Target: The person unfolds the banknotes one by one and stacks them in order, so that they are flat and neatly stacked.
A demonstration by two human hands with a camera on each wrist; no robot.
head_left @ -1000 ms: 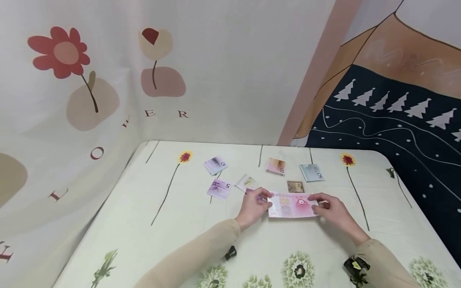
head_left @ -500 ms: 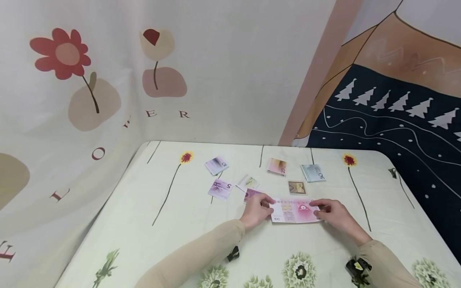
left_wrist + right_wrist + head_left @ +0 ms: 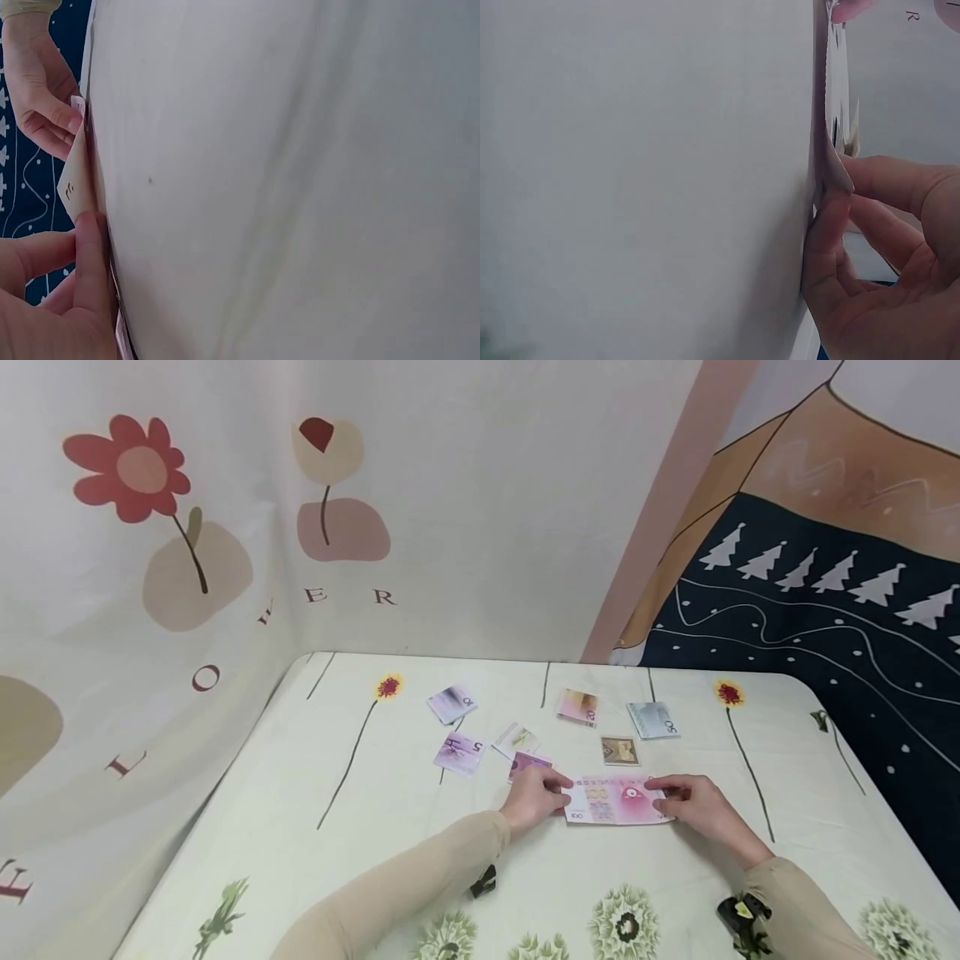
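Note:
A pink 100 banknote (image 3: 611,800) is held flat, low over the tablecloth, with its printed face up in the head view. My left hand (image 3: 534,795) pinches its left end between thumb and fingers. At the other end my right hand (image 3: 696,806) pinches the edge; the right wrist view shows that thumb and finger (image 3: 855,176) meeting at a bent corner of the note. Just beyond the left hand lies a purple banknote (image 3: 529,766), partly covered by the fingers. A small brown note (image 3: 619,751) lies right behind the pink one.
Farther back on the flowered tablecloth (image 3: 375,868) are folded notes: a 10 (image 3: 452,703), a purple 5 (image 3: 460,753), a pale note (image 3: 516,740), a 20 (image 3: 577,707) and a teal 50 (image 3: 653,720). Printed curtains (image 3: 480,510) close off the back.
Both hands have drawn the pink banknote a little toward me, uncovering more of the brown and purple notes behind it. Over the last half second the hands have hardly moved.

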